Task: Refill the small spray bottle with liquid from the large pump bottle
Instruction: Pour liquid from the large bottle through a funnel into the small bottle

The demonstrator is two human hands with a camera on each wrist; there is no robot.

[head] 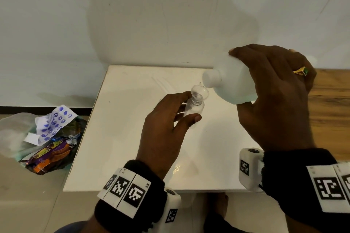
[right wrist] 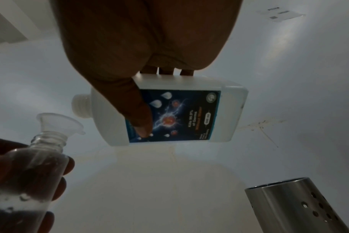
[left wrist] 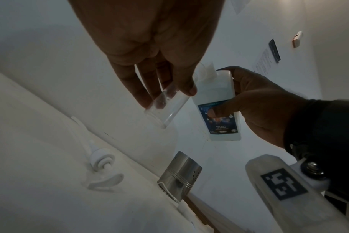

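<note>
Two bottles held above the worktop. Right hand grips large bottle tipped near-horizontal, long axis sideways, open neck pointing left twd funnel. Left hand holds small bottle roughly upright, funnel in its mouth, clear liquid partway up. Stream not discernible. Pump head lies on worktop.

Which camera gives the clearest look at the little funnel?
The right wrist view: the funnel shows side-on, seated in the small bottle's neck. The head view shows it from above, by the large bottle's mouth. The left wrist view mostly hides it.
</note>
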